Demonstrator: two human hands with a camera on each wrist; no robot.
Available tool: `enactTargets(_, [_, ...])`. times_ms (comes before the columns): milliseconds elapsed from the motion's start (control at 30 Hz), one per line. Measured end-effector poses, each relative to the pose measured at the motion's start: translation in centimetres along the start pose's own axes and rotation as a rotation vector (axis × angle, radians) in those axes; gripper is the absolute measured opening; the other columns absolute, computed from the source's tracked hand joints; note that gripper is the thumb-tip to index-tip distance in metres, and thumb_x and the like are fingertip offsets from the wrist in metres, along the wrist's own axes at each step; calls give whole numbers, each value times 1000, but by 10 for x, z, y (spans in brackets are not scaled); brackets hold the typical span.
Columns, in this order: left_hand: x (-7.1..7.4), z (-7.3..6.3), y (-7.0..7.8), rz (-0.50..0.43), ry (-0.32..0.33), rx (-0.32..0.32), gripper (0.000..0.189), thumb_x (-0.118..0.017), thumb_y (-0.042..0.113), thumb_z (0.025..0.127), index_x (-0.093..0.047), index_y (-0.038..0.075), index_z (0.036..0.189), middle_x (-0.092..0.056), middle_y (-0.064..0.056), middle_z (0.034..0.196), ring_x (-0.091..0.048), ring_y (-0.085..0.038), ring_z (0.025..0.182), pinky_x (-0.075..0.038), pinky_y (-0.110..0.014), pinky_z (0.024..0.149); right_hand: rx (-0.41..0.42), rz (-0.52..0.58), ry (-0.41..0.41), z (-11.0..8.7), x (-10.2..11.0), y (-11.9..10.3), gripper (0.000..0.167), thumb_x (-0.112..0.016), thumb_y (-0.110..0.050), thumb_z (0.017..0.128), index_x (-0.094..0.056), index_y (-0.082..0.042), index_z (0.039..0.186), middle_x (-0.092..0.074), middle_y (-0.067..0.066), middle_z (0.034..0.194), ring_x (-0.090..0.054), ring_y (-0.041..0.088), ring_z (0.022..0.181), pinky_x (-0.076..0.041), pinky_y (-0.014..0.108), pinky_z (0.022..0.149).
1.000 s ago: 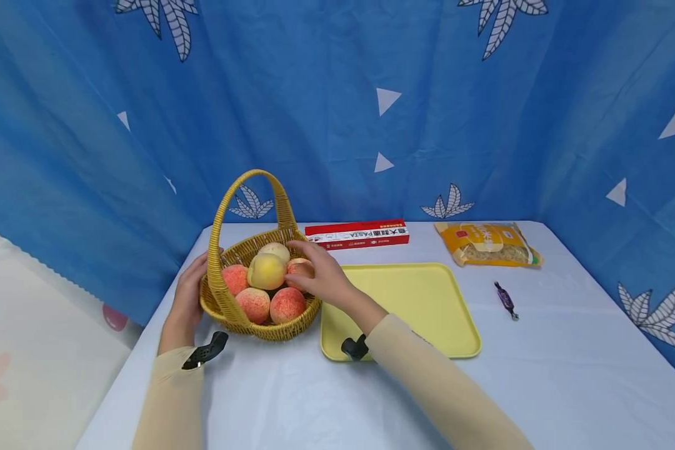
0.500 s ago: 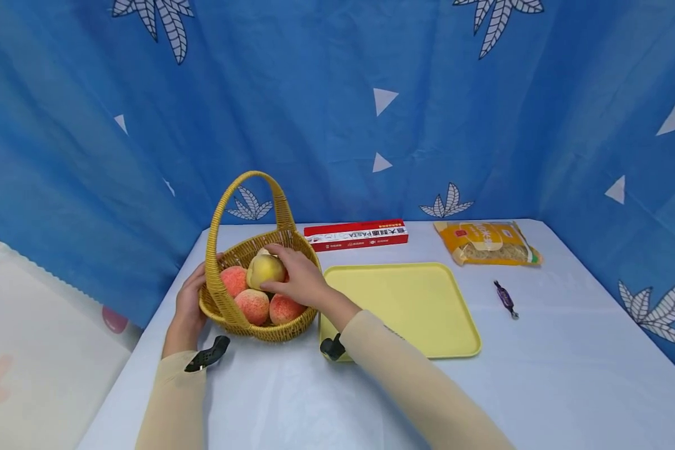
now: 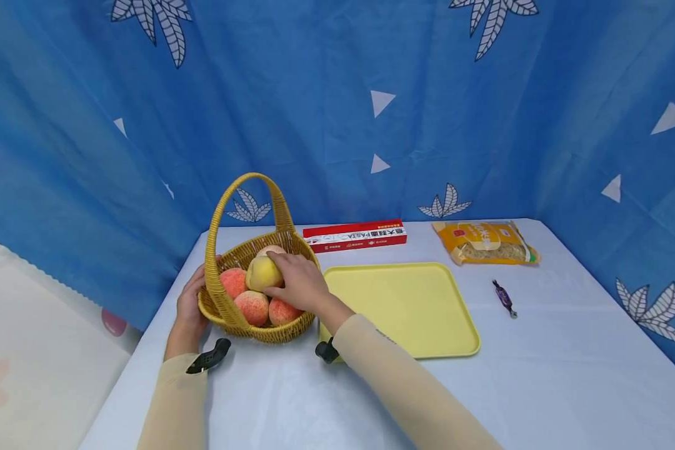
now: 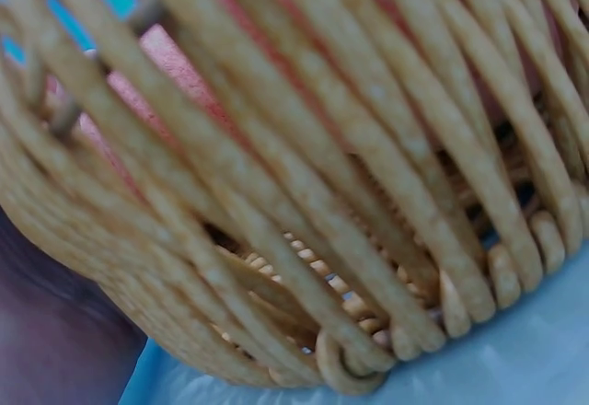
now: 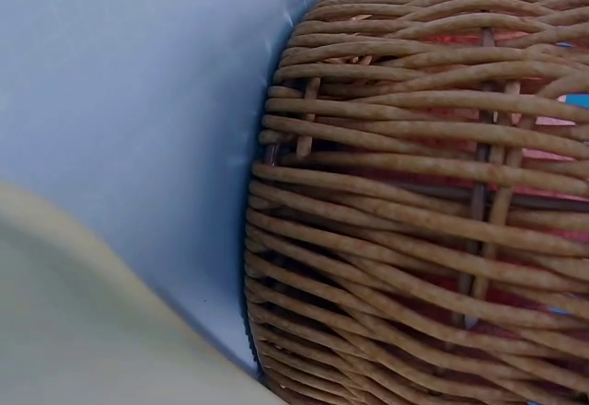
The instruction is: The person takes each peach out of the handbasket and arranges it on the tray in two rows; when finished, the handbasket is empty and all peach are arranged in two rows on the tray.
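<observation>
A yellow wicker basket (image 3: 242,322) with a tall arched handle stands at the table's left, holding several red-pink peaches (image 3: 252,308) and a rounded yellow fruit (image 3: 262,274) on top of them. My left hand (image 3: 190,301) grips the basket's left side, its fingertips over the rim. From the right, my right hand (image 3: 304,282) reaches in and holds the yellow fruit between thumb and fingers. The basket's woven wall (image 4: 304,175) fills the left wrist view. In the right wrist view, the weave (image 5: 396,202) blocks sight of the right hand.
A yellow tray (image 3: 405,306) lies right of the basket, under the right forearm. Behind it sits a red pasta box (image 3: 354,236). Farther right are an orange bag of dry food (image 3: 485,242) and a purple-wrapped candy (image 3: 504,299). A blue curtain (image 3: 326,112) hangs behind.
My right hand has moved left from the right-hand peach to the yellow fruit and taken hold of it. The left hand stays at the basket's side.
</observation>
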State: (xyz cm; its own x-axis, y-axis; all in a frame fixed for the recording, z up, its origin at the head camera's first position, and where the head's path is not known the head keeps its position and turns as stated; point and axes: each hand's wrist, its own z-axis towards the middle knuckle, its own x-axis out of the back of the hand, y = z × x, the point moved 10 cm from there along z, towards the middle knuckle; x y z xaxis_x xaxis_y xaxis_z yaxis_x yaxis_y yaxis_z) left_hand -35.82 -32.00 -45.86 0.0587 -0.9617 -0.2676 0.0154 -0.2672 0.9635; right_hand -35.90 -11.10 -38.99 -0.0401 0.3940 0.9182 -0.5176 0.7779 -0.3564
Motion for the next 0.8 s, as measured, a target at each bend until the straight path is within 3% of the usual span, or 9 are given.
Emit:
enactTargets(333, [3,0,-3,-63,18,-16,46,-38,22,107,-43,21,152,-40,8,153,-38,-4,133,-41,-11,99,-37,6,29,-1,-2,2,76,-70,-54,87,-37,-26,150,-61,-7,134,-56,17,122,-43,39,109])
enactTargets(600, [1,0,1,-106,-11,-62,44,-42,22,105,-47,20,149,-46,9,145,-46,-4,125,-46,-12,94,-32,68,81,-7,6,3,77,-73,-50,87,-35,-27,151,-57,-5,139,-56,18,124,-42,40,110])
enactTargets(800, [3,-3,1,-110,-10,-63,41,-41,21,106,-50,20,146,-47,10,144,-46,-4,125,-46,-13,94,-53,135,121,-11,8,5,76,-71,-53,87,-35,-29,150,-58,-2,137,-58,18,121,-50,41,98])
